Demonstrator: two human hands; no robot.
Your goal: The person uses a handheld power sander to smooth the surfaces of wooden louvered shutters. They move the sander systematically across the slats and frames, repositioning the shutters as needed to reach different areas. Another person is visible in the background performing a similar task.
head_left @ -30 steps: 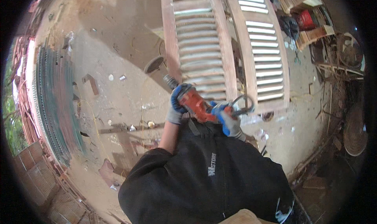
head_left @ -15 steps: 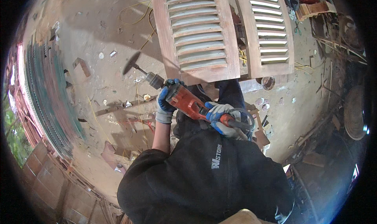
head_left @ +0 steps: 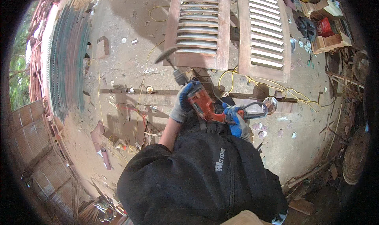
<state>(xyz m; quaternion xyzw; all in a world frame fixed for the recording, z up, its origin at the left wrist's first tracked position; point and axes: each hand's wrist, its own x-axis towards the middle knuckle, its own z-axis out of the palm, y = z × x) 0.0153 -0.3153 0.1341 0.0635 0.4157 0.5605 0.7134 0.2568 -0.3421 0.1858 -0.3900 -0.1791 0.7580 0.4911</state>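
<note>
A red power drill (head_left: 202, 103) is held in front of my body by both gloved hands. My left hand (head_left: 182, 103) wraps round its front, just behind the chuck. Around the rear handle, by the black cord, my right hand (head_left: 237, 123) is closed. From the chuck a shaft carries a dark round sanding disc (head_left: 166, 55), tilted. The disc overlaps the lower left corner of a louvred wooden shutter (head_left: 197, 61); whether they touch I cannot tell. Beside it, on the right, is a second louvred shutter (head_left: 264, 71).
A wooden beam (head_left: 158, 95) runs beneath the shutters' near ends. Yellow cord (head_left: 233, 77) loops across the floor there. Long green-grey strips (head_left: 69, 59) are stacked at left. Wood blocks (head_left: 333, 41) and a red container (head_left: 324, 27) stand at far right; a round woven basket (head_left: 355, 156) is below.
The drill has swung more upright, and its disc has come rightward, up to the left shutter's lower corner. My view has shifted, showing more of the floor and beam. Both hands keep their hold.
</note>
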